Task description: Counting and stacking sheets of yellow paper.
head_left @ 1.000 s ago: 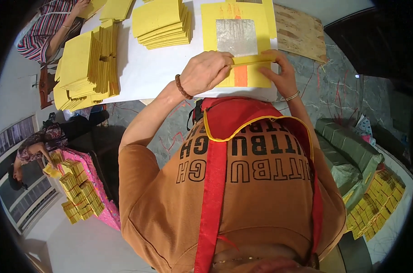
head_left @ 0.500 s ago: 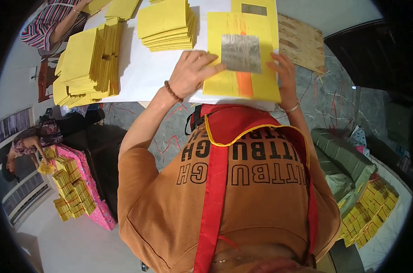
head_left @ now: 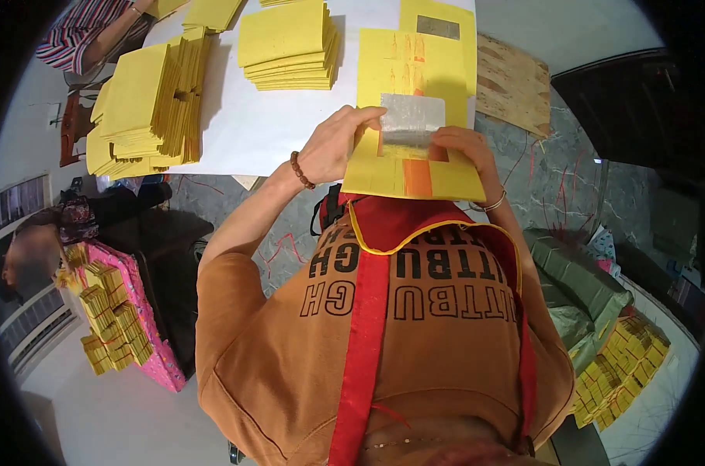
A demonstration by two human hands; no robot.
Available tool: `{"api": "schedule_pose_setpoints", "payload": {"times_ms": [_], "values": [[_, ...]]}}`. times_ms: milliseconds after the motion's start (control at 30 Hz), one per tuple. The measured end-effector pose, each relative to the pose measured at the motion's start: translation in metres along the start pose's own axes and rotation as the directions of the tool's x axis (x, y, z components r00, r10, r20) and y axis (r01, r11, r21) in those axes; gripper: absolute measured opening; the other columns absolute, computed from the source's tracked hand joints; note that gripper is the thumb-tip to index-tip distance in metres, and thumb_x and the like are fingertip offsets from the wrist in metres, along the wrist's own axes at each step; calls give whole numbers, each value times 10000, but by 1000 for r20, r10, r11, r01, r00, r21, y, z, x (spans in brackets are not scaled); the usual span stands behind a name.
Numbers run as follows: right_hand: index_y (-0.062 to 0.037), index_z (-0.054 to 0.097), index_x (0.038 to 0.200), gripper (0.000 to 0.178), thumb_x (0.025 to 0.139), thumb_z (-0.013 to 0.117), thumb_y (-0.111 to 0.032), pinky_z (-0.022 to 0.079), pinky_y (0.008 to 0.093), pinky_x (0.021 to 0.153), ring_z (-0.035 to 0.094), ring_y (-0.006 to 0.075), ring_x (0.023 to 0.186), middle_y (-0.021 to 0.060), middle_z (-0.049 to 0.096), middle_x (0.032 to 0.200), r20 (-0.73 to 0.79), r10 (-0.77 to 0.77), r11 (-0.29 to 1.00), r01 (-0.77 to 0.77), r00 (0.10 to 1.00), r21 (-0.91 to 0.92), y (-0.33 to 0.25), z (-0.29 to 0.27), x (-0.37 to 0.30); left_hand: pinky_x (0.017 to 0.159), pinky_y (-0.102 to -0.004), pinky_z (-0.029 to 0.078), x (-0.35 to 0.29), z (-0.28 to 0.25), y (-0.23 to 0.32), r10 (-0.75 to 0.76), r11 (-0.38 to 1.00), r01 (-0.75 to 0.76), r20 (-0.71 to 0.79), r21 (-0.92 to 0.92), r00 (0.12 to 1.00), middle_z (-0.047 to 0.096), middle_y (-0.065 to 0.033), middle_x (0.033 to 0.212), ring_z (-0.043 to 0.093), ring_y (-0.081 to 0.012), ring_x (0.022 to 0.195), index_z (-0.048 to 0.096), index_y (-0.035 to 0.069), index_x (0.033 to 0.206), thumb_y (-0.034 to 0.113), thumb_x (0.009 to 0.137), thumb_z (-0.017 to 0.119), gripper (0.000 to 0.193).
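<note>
A yellow paper sheet (head_left: 383, 66) with a silver foil patch (head_left: 412, 113) and an orange band lies before me, its near end bent and reaching over my apron. My left hand (head_left: 338, 144) is closed on its left side, fingertips at the foil's left edge. From the right, my right hand (head_left: 467, 147) grips the sheet, its fingers lying across the foil's lower right corner; the thumb is hidden. Beyond it lies another yellow sheet (head_left: 463, 46) with its own silver patch.
Stacks of folded yellow paper (head_left: 283, 39) and a larger pile (head_left: 139, 101) stand on the white table (head_left: 228, 124). A co-worker's striped sleeve (head_left: 81, 35) is at far left. Bundled yellow paper (head_left: 624, 365) lies at right, more bundles (head_left: 112, 318) on a pink cloth at left.
The sheet's near end has come toward me and bends. My right hand has moved from the sheet's right edge inward onto the foil; my left fingertips have shifted slightly along the foil's left edge.
</note>
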State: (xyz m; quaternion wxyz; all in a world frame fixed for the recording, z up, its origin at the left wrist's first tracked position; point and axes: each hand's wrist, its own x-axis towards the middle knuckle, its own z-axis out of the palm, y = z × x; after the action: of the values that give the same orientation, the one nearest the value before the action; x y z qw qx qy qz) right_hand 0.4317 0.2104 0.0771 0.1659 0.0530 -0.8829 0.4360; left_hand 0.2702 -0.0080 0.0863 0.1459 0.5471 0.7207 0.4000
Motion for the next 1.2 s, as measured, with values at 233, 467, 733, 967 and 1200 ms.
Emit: {"api": "schedule_pose_setpoints", "payload": {"times_ms": [233,467,733,967,1200], "values": [[-89,604,1039,308,738,663,-116,378,319,872,571,215,981,65,624,1045,-94,85,987,-70,992,148,9,4,-6,728,-314,438,6,-1,-13,178,982,-179,35,52,983,591,-82,955,542,-199,832,592,74,1078,209,795,646,318],[-24,558,1125,335,807,620,-111,458,248,670,594,122,782,100,633,972,-156,512,784,-386,844,485,3,11,13,742,-284,468,17,7,-4,-465,734,409,38,-542,884,638,-94,935,591,-148,823,547,-9,1121,254,865,585,369],[-11,548,1157,387,801,633,-137,442,247,682,575,114,838,90,624,992,-297,464,884,-460,834,90,2,8,27,554,-299,435,30,22,-22,-492,826,369,-223,-426,842,621,-110,709,554,-142,601,573,-31,998,275,841,594,344],[-12,538,1176,396,820,607,-171,425,272,841,568,210,996,153,592,1108,-280,516,854,-460,809,244,6,12,29,465,-385,397,36,15,-16,-503,864,478,-242,-157,830,535,-153,539,524,-279,467,471,-22,805,388,852,556,422],[-41,382,1313,554,824,602,-178,390,316,929,510,253,1121,167,494,1249,-333,351,935,-311,875,169,5,22,26,490,-437,416,43,13,4,-513,852,522,-245,-31,823,543,-208,562,555,-382,535,396,-18,948,490,880,445,515]]}}
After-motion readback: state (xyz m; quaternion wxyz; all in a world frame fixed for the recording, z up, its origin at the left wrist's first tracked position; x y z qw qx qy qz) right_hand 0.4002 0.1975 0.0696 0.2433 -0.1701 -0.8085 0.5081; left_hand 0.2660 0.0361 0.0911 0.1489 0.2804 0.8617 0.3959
